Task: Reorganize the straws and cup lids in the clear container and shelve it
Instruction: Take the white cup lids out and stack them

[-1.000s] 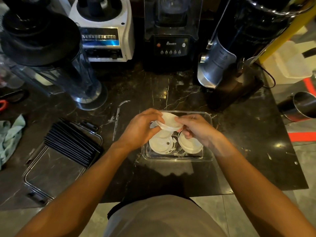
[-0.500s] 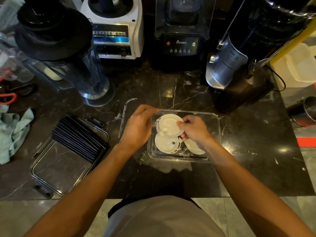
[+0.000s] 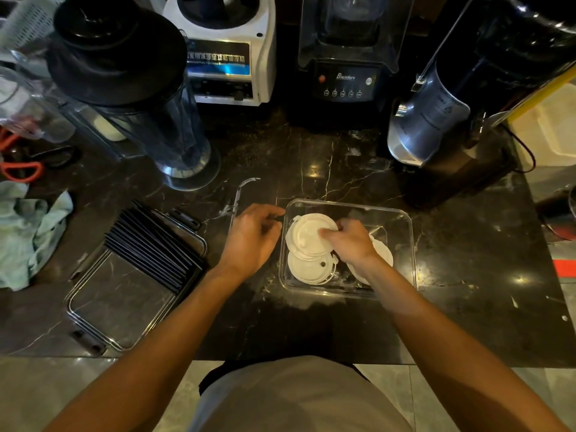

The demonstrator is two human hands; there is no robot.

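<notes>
Lids sit in the clear container [image 3: 405,244] near the front of the dark marble counter [image 3: 311,157], and the person stands over it with both bare arms reaching in. The right hand [image 3: 352,241] is inside the container, fingers curled down onto the edge of the top lid [image 3: 307,233], a white round one lying at the far left of the box. Whether the fingers pinch it or only press on it, I cannot tell from here. A second white lid [image 3: 307,269] lies just in front of it, partly under it, with a small dark hole showing. A third lid [image 3: 383,252] peeks out to the right, mostly hidden by the right hand and wrist.

The left hand [image 3: 252,236] hovers just outside the container's left wall, fingers loosely curled, nothing in it; its fingertips are close to the rim, and I cannot say they touch.

Off to the left lies a wire rack [image 3: 124,307] with a row of black straws [image 3: 152,244] across its far end. A pale green cloth [image 3: 28,232] is bunched at the left edge. Blenders [image 3: 343,57] and a big clear jug [image 3: 140,98] stand along the back.
</notes>
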